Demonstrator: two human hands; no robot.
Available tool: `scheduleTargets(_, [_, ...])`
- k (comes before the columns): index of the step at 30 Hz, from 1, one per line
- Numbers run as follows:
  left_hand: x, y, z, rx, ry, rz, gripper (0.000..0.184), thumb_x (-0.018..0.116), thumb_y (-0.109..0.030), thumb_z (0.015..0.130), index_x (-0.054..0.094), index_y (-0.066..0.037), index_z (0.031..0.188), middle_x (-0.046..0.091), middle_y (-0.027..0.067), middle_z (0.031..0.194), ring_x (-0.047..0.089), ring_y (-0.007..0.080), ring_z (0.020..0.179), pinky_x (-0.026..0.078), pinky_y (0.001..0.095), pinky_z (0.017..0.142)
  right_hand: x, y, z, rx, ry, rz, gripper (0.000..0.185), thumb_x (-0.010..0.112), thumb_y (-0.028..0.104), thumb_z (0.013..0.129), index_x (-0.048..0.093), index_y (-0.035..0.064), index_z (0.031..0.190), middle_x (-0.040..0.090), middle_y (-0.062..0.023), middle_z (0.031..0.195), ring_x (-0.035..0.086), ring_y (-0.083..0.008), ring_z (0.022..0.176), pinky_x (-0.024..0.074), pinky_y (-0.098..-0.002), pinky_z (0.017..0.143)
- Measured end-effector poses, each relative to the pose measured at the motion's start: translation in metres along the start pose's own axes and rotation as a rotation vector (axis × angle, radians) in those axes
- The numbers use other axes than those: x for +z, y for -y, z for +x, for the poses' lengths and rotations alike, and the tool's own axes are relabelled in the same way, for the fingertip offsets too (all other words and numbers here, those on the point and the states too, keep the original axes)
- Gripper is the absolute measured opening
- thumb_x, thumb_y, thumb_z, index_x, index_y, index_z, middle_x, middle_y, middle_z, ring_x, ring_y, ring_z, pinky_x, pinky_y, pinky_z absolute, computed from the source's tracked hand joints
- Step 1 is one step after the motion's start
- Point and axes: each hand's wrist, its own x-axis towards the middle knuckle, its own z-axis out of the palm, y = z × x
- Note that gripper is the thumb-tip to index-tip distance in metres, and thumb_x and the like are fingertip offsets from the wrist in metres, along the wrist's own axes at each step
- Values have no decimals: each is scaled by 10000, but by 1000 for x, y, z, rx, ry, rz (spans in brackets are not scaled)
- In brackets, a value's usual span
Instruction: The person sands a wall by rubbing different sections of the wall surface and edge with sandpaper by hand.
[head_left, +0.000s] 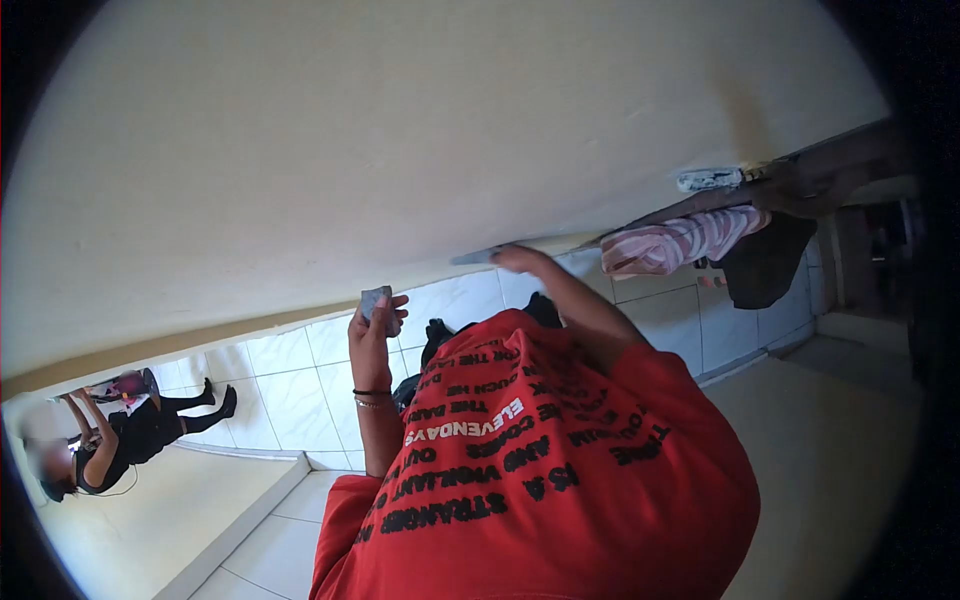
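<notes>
My left hand [376,322], with dark bands at the wrist, is closed around a small grey block [374,298]. It is held up in front of the pale wall [400,120]; what the block is made of I cannot make out. Farther right, my right hand [518,259] is closed on a thin, flat grey piece [476,257] that lies at or close to the wall's surface. Blur hides its exact kind. A red shirt [560,480] with dark lettering covers my body below both arms.
Another person [125,435] in dark clothes is at the far left, arms raised. To the right, a pink-and-white striped cloth [680,242] and a dark cloth [765,262] hang from a ledge, with a whitish-blue object [710,180] beside them. White tiles [290,390] cover the floor.
</notes>
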Motion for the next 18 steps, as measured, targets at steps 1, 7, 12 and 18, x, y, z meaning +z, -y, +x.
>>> scheduleTargets(1, [3, -5, -4, -13, 3, -1, 317, 502, -279, 859, 540, 0, 1007, 618, 111, 884, 554, 135, 738, 429, 253, 656, -59, 64, -75, 197, 162, 35, 560, 464, 382, 819, 406, -31, 1193, 530, -201, 1052, 568, -292, 848, 469, -411, 690])
scheduleTargets(7, [18, -21, -8, -36, -46, -68, 310, 498, -262, 860, 539, 6, 1009, 620, 108, 877, 553, 135, 736, 431, 253, 659, -88, -107, -119, 337, -226, 772, 509, 452, 397, 817, 432, -15, 1115, 530, -206, 942, 569, -318, 738, 473, -444, 570])
scheduleTargets(12, [4, -30, -18, -15, -93, -78, 285, 504, -262, 855, 547, 0, 960, 623, 101, 858, 551, 127, 715, 428, 241, 637, -71, -137, -119, 397, -471, 1397, 500, 439, 401, 824, 418, 0, 1122, 523, -216, 966, 567, -341, 790, 481, -457, 616])
scheduleTargets(18, [-46, -35, -25, -18, -58, -33, 304, 494, -265, 859, 535, 0, 1002, 617, 103, 898, 564, 134, 752, 443, 243, 647, -42, 30, -139, 480, -590, 1124, 518, 388, 409, 840, 407, 1, 1159, 504, -216, 1092, 498, -393, 1018, 412, -517, 831])
